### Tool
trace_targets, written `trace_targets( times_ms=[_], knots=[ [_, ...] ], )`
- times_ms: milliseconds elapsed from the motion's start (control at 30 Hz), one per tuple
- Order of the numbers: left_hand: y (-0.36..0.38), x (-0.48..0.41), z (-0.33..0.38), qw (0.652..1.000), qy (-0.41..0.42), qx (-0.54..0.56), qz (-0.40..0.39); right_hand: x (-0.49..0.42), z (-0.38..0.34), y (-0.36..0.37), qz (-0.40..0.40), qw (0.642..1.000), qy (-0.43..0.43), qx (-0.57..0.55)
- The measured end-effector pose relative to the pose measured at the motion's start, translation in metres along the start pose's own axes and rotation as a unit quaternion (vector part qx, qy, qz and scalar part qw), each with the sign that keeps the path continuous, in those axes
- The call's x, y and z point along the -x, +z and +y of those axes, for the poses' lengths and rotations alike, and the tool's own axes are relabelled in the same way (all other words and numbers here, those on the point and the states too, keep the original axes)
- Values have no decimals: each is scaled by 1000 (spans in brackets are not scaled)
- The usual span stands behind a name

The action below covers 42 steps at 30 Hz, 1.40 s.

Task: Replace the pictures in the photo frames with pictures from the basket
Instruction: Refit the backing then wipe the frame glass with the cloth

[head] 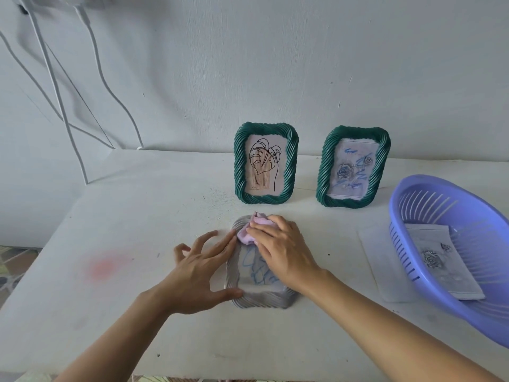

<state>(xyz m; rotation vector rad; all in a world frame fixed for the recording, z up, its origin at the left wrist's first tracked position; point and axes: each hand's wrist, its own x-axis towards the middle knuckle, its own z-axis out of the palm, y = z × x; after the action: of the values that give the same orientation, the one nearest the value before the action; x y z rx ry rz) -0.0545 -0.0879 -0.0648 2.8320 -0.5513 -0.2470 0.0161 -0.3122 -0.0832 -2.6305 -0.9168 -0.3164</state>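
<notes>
A grey-white rope-edged photo frame [260, 300] lies flat on the white table, blue scribbles on its glass. My left hand [201, 274] steadies the frame's left edge with spread fingers and the thumb at its lower corner. My right hand [281, 249] presses a crumpled pink cloth [252, 227] onto the top of the glass. Two green twisted frames stand at the back: the left green frame [265, 162] holds a leaf line drawing, the right green frame [353, 166] a rose picture with blue scribbles. At the right, a purple basket [468, 307] holds a rose picture [438, 260].
A white sheet of paper [377, 257] lies partly under the basket. White cables [107, 78] hang down the wall at the back left. A faint pink stain [103, 267] marks the table's left side. The table's front edge runs along the bottom of the view.
</notes>
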Motion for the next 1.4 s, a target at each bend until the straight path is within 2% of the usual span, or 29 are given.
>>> trace_targets(
  times_ms=[200, 400, 533, 733, 967, 1267, 1400],
  knots=[
    [2, 0, -2, 1000, -11, -10, 0, 4, 0, -2, -1, 998, -56, -38],
    [1, 0, -2, 1000, -14, -9, 5, 18, -6, -11, -83, 987, -119, -66],
    [0, 0, -3, 1000, -13, 2, 8, 33, -6, -29, -94, 980, -165, -62],
    [0, 0, -3, 1000, -13, 4, 8, 58, 9, -41, -120, 986, -118, -6],
    [0, 1, -3, 1000, -14, 9, 8, 68, 19, -35, -25, 995, -91, -43],
    [1, 1, -2, 1000, -12, 12, 5, 23, 25, -19, 23, 1000, 10, -3],
    [2, 0, -2, 1000, -13, 15, 0, 9, 18, -7, 47, 999, 15, -19]
  ],
)
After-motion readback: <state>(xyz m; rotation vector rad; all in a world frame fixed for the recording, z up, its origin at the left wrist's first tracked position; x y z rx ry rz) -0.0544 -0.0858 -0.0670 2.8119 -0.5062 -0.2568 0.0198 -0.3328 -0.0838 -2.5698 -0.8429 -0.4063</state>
